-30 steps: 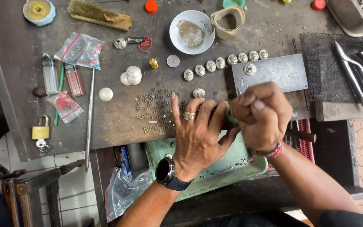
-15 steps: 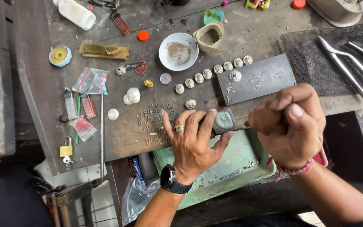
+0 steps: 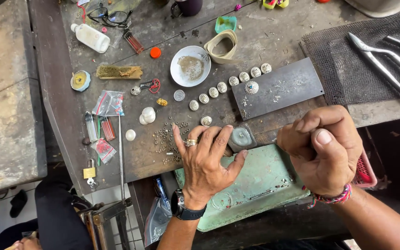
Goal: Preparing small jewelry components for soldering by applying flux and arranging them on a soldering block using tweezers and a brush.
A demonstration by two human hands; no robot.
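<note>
My left hand (image 3: 207,159) lies flat with fingers spread on the dark workbench edge, wearing a ring and a black wristwatch. Its thumb touches a small grey metal block (image 3: 241,137). My right hand (image 3: 324,148) is closed in a fist to the right of that block; what it grips is hidden inside the fingers. A row of round silver buttons (image 3: 228,84) runs diagonally above my left hand, and one more lies on a dark steel plate (image 3: 278,88). Several tiny silver beads (image 3: 165,136) are scattered left of my left hand.
A green tray (image 3: 260,185) sits below the bench edge under my hands. A white bowl (image 3: 190,71) with powder, a tape roll (image 3: 221,46), a brush (image 3: 119,71), small plastic bags (image 3: 109,103), a padlock (image 3: 89,172), and tongs (image 3: 380,65) on wire mesh lie around.
The view has shifted up and left across the bench. My right hand has pulled away to the right, apart from my left hand, uncovering the grey block.
</note>
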